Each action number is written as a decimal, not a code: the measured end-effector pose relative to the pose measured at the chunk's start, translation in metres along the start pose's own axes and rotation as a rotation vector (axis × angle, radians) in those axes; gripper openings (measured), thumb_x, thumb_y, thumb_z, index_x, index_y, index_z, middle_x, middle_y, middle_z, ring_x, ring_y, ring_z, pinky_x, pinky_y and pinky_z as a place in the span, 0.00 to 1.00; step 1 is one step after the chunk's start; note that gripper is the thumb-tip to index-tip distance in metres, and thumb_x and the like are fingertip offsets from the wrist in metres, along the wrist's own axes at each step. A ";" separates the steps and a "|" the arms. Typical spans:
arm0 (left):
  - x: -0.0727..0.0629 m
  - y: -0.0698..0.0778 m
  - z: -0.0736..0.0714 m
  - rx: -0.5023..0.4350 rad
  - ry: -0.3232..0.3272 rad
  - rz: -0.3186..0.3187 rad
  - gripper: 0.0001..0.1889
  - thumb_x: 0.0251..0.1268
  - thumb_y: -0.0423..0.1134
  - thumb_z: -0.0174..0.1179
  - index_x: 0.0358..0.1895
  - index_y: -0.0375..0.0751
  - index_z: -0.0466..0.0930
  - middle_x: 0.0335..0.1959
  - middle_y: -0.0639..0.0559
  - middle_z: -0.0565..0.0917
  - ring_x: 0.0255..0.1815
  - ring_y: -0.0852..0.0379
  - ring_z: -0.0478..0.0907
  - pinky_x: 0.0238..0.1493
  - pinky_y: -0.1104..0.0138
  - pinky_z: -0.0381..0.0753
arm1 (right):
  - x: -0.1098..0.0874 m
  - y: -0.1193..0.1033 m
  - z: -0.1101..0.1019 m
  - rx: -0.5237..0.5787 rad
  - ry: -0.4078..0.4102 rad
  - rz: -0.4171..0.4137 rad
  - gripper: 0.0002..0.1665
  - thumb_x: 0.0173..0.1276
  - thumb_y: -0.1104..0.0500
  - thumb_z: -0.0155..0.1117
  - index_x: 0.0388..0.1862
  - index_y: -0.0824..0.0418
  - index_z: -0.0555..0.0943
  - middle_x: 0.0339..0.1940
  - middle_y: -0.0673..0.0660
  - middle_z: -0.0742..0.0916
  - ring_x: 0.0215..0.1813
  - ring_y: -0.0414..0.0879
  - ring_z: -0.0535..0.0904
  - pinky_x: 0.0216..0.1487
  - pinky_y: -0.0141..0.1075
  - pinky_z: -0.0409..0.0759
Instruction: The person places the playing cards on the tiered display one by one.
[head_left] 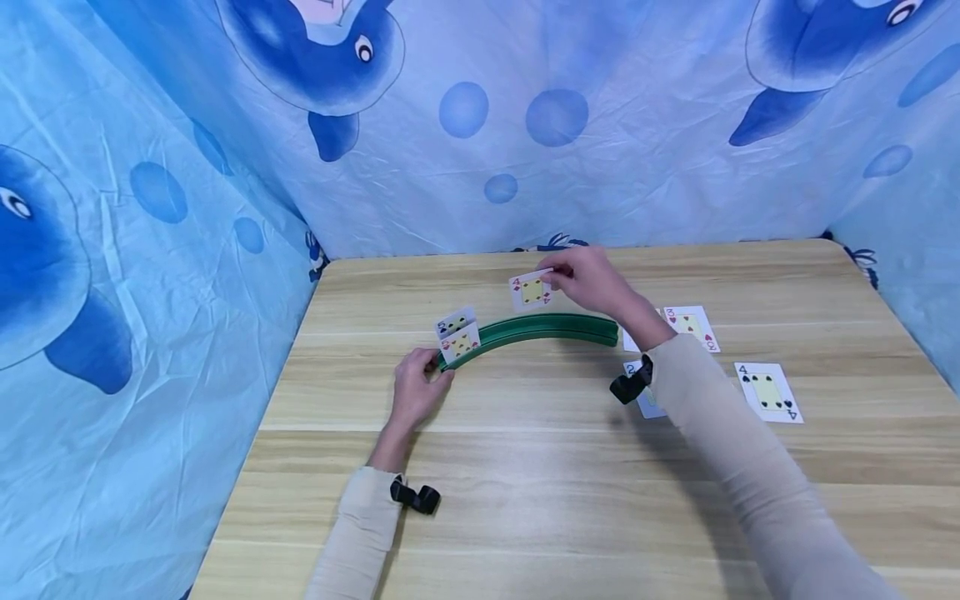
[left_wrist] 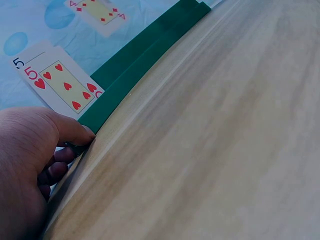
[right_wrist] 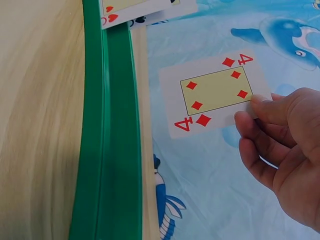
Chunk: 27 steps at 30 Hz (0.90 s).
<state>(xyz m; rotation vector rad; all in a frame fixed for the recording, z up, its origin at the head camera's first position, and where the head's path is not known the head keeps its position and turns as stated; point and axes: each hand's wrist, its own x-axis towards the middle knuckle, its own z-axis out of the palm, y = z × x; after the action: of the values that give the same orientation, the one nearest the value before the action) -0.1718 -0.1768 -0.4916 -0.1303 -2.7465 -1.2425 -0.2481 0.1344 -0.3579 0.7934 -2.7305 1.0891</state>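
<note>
A curved green card holder [head_left: 555, 323] lies on the wooden table. At its left end, my left hand [head_left: 414, 387] grips the holder with thumb and fingers. Two overlapping cards lean in the slot beside that hand: a five of hearts [left_wrist: 67, 86] in front and a black five [head_left: 453, 321] behind it, mostly covered. Above and behind the holder's middle, my right hand [head_left: 588, 279] pinches a four of diamonds [right_wrist: 215, 95] by one edge, between thumb and fingers. Its face is turned toward the head camera.
Right of the holder, a four of spades [head_left: 768, 393] and a hearts card [head_left: 692, 327] lie face up. A black two [head_left: 649, 398] and another card [head_left: 632, 340] are partly hidden by my right arm. A blue whale-print curtain [head_left: 495, 225] hangs behind the table's back edge.
</note>
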 end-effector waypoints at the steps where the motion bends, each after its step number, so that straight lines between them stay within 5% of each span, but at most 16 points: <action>1: 0.000 0.000 0.000 0.001 0.000 0.001 0.20 0.56 0.34 0.69 0.52 0.30 0.82 0.48 0.37 0.84 0.48 0.42 0.78 0.57 0.51 0.76 | 0.001 -0.001 0.002 0.002 -0.003 -0.004 0.11 0.71 0.65 0.63 0.48 0.66 0.87 0.41 0.64 0.90 0.38 0.52 0.85 0.39 0.41 0.83; 15: 0.001 0.000 0.001 0.010 0.009 0.029 0.19 0.56 0.34 0.69 0.51 0.30 0.82 0.46 0.37 0.84 0.47 0.42 0.78 0.58 0.50 0.74 | 0.016 -0.009 0.026 0.042 -0.090 0.033 0.12 0.72 0.64 0.61 0.50 0.65 0.86 0.43 0.63 0.90 0.39 0.51 0.84 0.40 0.40 0.82; 27: -0.001 0.003 -0.001 0.015 0.004 0.015 0.20 0.56 0.35 0.69 0.52 0.30 0.82 0.48 0.37 0.84 0.49 0.41 0.78 0.65 0.44 0.67 | 0.019 -0.011 0.039 -0.008 -0.094 -0.033 0.12 0.73 0.63 0.61 0.50 0.63 0.86 0.40 0.60 0.90 0.37 0.49 0.84 0.42 0.41 0.83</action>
<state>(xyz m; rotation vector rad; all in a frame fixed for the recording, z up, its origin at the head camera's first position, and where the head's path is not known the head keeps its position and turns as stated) -0.1704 -0.1755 -0.4888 -0.1464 -2.7456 -1.2162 -0.2552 0.0930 -0.3746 0.9071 -2.7855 1.0595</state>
